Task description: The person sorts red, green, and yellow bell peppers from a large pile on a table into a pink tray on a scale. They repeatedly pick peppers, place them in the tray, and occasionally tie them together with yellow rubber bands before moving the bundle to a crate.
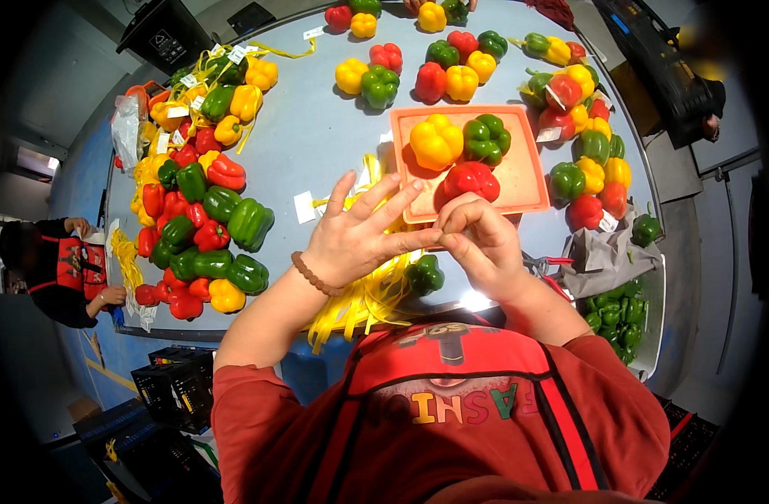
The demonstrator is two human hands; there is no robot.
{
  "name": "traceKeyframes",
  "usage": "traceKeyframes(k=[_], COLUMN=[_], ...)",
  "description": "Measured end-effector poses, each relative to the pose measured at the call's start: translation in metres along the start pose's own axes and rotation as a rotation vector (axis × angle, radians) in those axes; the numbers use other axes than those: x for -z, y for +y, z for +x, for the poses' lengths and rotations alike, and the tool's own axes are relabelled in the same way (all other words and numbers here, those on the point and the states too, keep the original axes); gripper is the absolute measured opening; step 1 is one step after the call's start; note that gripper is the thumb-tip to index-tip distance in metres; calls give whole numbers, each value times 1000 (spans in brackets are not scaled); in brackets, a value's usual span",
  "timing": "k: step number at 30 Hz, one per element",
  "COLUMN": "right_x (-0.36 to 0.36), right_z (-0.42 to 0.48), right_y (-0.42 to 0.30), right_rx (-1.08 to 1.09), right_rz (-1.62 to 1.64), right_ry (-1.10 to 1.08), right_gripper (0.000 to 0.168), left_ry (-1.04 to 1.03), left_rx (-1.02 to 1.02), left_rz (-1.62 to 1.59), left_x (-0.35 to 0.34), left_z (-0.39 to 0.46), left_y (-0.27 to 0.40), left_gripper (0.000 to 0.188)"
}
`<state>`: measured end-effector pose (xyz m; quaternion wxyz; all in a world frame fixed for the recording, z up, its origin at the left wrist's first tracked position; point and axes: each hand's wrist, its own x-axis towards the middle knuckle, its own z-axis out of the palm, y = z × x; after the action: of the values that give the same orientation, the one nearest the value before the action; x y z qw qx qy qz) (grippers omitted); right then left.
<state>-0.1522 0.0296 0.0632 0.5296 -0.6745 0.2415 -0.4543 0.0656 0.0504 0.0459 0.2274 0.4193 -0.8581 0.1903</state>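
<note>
My left hand (372,233) is spread, fingers apart, over yellow strips (365,290) on the table; nothing shows in it. Its thumb meets the fingertips of my right hand (482,242), which are pinched together; whether anything tiny is between them cannot be seen. Just beyond stands an orange plastic tray (517,183) holding a yellow bell pepper (436,143), a green bell pepper (486,140) and a red bell pepper (471,181). A smaller green pepper (425,274) lies below my hands, beside the strips. A white tag (304,208) lies left of the tray.
Piles of mixed peppers (195,239) cover the table's left side, and bundled peppers (589,170) line its right. Red-handled pliers or cutters (555,277) lie near a white crate (657,327) of green peppers. A co-worker (63,264) stands at the left edge; another person's hands (416,5) show at the far edge.
</note>
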Motion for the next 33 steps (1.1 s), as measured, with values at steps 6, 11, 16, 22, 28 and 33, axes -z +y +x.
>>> traceKeyframes(k=[6, 11, 16, 22, 28, 33], right_x=[3, -1, -5, -9, 4, 2], right_z=[3, 8, 6, -4, -1, 1], right_y=[1, 5, 11, 10, -1, 7], right_rx=[90, 387, 488, 72, -37, 233], right_rz=[-65, -286, -355, -27, -171, -399], right_ry=[-66, -15, 58, 120, 5, 30], right_gripper=[9, 12, 12, 11, 10, 14], left_ry=[5, 9, -10, -24, -84, -131], left_rx=[-7, 10, 23, 6, -35, 4], left_rz=[-18, -98, -153, -43, -11, -186], left_x=[-3, -8, -7, -5, -2, -4], left_z=[-3, -3, -4, -3, -7, -6], left_y=[0, 6, 9, 3, -3, 5], left_gripper=[58, 58, 59, 56, 55, 60])
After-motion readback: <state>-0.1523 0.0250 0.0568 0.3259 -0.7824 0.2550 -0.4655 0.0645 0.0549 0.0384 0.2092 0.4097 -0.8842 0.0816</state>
